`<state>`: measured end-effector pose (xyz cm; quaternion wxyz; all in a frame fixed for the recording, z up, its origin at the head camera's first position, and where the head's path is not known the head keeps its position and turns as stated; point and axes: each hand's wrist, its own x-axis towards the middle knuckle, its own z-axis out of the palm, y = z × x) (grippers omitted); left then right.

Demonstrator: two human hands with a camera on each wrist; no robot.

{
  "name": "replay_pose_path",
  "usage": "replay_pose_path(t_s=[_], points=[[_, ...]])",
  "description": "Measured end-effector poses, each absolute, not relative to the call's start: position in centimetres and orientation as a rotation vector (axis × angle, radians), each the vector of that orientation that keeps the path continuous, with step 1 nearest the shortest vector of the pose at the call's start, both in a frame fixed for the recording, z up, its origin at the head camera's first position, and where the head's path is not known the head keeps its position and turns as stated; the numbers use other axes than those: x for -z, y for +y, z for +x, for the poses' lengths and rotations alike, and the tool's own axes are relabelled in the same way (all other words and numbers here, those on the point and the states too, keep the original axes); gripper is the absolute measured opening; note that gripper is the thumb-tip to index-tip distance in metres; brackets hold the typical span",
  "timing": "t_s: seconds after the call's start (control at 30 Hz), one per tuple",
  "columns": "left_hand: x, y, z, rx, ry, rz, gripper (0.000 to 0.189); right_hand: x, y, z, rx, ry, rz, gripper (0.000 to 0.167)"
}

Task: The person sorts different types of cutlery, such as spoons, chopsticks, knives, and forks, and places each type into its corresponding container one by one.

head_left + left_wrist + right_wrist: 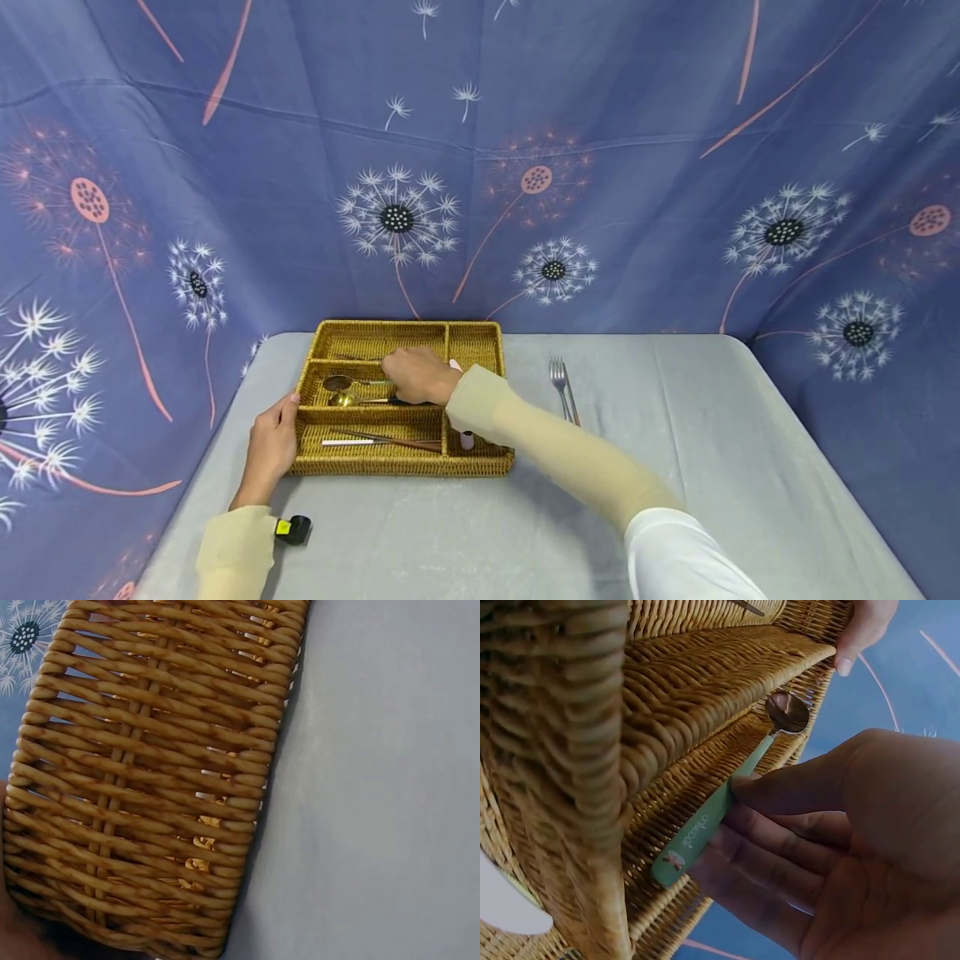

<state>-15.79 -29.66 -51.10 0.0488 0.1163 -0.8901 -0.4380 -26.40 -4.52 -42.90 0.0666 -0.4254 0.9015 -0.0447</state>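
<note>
A wicker cutlery tray [397,467] with several compartments stands on the table. My left hand [272,442] grips its left side, with the thumb at the rim. In the right wrist view my right hand [780,840] pinches a spoon [705,825] with a printed green handle between thumb and fingers. That spoon's metal bowl points toward the tray's left side, and it lies along the middle compartment. Beside it in the head view is a gold spoon [345,400], its dark handle partly under my right hand. The left wrist view shows the tray's woven outer wall [150,772].
Slim utensils, one with a white end [347,442], lie in the front compartment. A pale pink handle [467,440] shows in the right-hand compartment, partly under my right arm. On the table to the right lie a fork [557,379] and a knife [572,400]. Patterned blue cloth [480,167] hangs behind.
</note>
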Motion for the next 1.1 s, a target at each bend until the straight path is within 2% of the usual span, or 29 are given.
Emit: replay_pose_path(t_s=[0.53, 0.87, 0.93, 1.07, 1.1], points=[[51.1, -29.6, -15.7, 1.332, -2.718, 0.351, 0.069, 44.5, -4.6, -26.6, 0.167, 2.662, -1.192, 0.059], [51.1, -29.7, -15.8, 1.321, -2.694, 0.359, 0.068, 43.6, -3.4, -25.9, 0.402, 2.674, -1.216, 0.054], [51.2, -29.7, -15.8, 1.321, -2.691, 0.361, 0.068, 43.3, -2.7, -25.5, 0.469, 2.682, -1.195, 0.045], [51.3, -29.8, -15.8, 1.322, -2.691, 0.362, 0.068, 42.7, -0.9, -24.9, 0.586, 2.723, -1.118, 0.006], [51.4, -29.8, -15.9, 1.321, -2.691, 0.364, 0.068, 42.6, -0.4, -24.7, 0.619, 2.728, -1.099, 0.013]])
